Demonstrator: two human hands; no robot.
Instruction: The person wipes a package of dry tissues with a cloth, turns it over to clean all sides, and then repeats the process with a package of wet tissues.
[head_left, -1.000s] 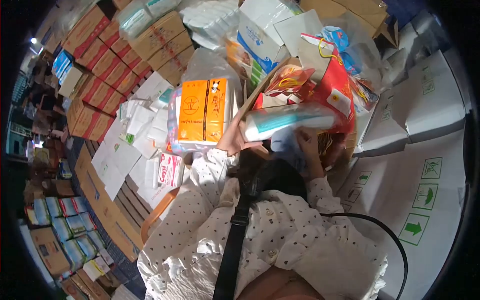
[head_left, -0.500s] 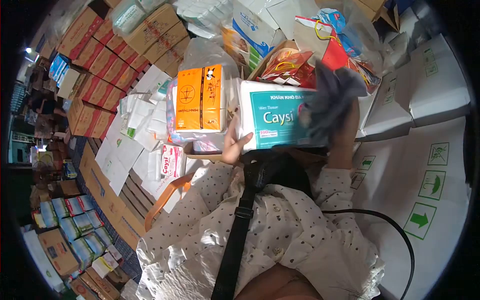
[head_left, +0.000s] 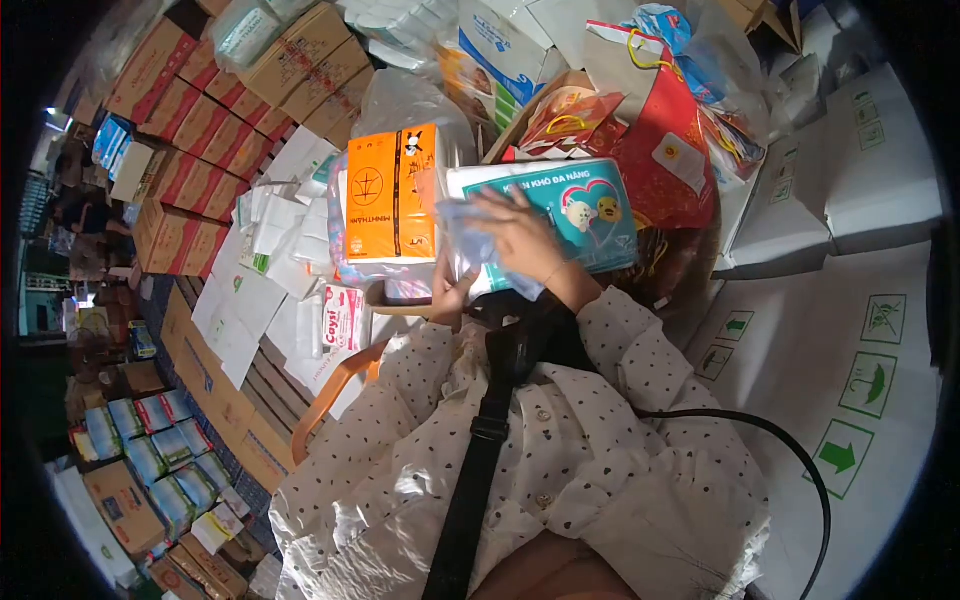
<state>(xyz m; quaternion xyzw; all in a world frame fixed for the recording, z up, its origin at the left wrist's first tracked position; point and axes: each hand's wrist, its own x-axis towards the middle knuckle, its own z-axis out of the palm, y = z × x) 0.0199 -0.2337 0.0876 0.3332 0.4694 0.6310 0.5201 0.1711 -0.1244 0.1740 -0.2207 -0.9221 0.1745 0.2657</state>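
Note:
A white and teal pack of Caysi tissues [head_left: 590, 235], with a heart and two cartoon animals on it, is tilted in front of my chest. My left hand [head_left: 452, 293] grips its lower left corner. Across the left part of the pack lies my right hand [head_left: 528, 245], pressing a thin grey-blue cloth [head_left: 465, 222] against the surface; its fingers are blurred, and the cloth hides the brand lettering. Just left of the pack is an orange-labelled tissue pack [head_left: 392, 195] in clear plastic.
A red gift bag [head_left: 665, 150] stands behind the pack. Large white cartons [head_left: 790, 340] line the right side. Stacked brown and red boxes [head_left: 190, 120] rise at the back left. A small pink Caysi pack [head_left: 343, 318] and loose white packets [head_left: 280, 225] lie at left.
My right hand has swept the cloth leftward from the pack's right end to its left part. The pack has shifted slightly left, uncovering the heart picture and the red bag.

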